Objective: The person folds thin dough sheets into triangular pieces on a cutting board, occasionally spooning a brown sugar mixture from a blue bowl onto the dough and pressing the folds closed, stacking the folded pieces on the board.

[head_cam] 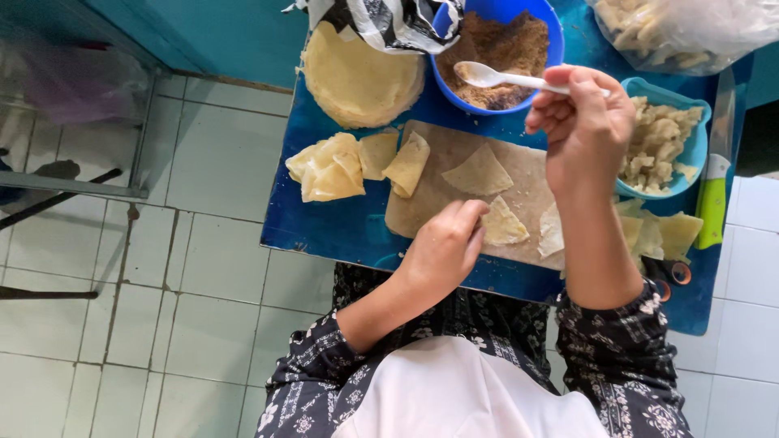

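My right hand (586,130) grips a white plastic spoon (491,77) whose bowl rests on the brown crumbly filling in a blue bowl (554,45). My left hand (445,247) presses its fingertips on a folded triangular pastry piece (503,225) lying on the brown cutting board (454,154). Another thin wrapper triangle (480,172) lies flat on the board's middle. Folded pastries (331,168) are piled on the blue table (324,227) to the left of the board.
A stack of round wrappers (357,77) sits at the back left. A light-blue tub of pale chunks (659,142) stands right, with a green-handled knife (714,207) beside it. More wrapper pieces (661,235) lie near the tub. A clear bag (690,28) is at the back right.
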The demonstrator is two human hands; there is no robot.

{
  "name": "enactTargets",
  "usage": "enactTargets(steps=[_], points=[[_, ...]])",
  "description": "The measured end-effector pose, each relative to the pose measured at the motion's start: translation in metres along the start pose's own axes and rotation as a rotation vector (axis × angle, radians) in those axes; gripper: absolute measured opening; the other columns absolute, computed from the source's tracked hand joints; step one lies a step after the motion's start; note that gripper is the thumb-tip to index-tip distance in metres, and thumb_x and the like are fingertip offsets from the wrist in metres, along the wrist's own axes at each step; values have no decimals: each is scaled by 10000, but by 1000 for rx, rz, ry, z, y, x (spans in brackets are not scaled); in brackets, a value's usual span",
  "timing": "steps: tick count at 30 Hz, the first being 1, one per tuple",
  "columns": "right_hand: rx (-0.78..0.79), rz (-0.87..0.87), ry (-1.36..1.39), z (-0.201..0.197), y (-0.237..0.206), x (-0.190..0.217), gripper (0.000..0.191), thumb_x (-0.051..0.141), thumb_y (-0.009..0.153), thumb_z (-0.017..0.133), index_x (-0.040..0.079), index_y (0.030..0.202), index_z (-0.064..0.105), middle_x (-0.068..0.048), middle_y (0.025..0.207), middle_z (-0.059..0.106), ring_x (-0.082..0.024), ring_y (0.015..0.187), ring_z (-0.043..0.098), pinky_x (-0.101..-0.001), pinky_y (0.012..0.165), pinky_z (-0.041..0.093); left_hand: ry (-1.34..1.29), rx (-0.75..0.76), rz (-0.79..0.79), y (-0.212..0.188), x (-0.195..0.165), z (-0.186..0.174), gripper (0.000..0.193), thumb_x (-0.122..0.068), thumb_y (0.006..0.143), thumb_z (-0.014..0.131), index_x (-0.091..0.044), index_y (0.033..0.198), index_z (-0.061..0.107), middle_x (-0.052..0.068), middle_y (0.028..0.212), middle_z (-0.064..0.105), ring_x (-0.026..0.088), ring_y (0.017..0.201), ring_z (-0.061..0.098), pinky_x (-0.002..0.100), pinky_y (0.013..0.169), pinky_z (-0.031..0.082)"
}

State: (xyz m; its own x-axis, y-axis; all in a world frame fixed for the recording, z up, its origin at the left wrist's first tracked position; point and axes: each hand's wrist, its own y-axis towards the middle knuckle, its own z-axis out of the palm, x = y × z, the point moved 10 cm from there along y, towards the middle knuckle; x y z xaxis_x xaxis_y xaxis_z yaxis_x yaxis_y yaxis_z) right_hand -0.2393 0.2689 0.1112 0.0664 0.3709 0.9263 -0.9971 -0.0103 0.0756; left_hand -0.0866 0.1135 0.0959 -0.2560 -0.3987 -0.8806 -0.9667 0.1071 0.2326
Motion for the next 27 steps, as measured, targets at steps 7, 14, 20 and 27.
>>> enactTargets(steps=[7, 14, 20, 27], points=[[-93, 59, 43, -75, -83, 17, 200, 143, 1131, 615, -47, 1128, 677, -165, 948, 682, -205, 772, 664, -338, 655, 553, 29, -17, -7, -5, -4, -3, 286, -14, 928, 660, -32, 1200, 572, 162, 1024, 652, 334, 893, 687, 414, 788, 555], [12, -65, -336, -86, -175, 24, 273, 155, 1154, 538, -81, 1130, 674, -154, 952, 684, -212, 832, 669, -328, 766, 553, 35, -77, -2, -6, -6, -7, 300, 8, 925, 667, -33, 1209, 578, 153, 992, 659, 337, 892, 684, 417, 786, 550], [455, -551, -968, -21, -209, 49, 154, 24, 992, 613, -38, 1127, 657, -149, 1014, 689, -278, 900, 695, -351, 796, 562, -23, -97, -24, -6, -4, -5, 340, 32, 926, 677, -22, 1246, 573, 144, 994, 658, 288, 851, 701, 370, 750, 571], [814, -966, -1361, 33, -232, 54, 250, 28, 858, 778, -33, 1091, 712, -113, 992, 661, -274, 866, 692, -433, 784, 586, -104, -117, -59, -7, 3, -5, 386, 34, 934, 679, -19, 1301, 571, 145, 996, 669, 255, 835, 710, 350, 730, 583]])
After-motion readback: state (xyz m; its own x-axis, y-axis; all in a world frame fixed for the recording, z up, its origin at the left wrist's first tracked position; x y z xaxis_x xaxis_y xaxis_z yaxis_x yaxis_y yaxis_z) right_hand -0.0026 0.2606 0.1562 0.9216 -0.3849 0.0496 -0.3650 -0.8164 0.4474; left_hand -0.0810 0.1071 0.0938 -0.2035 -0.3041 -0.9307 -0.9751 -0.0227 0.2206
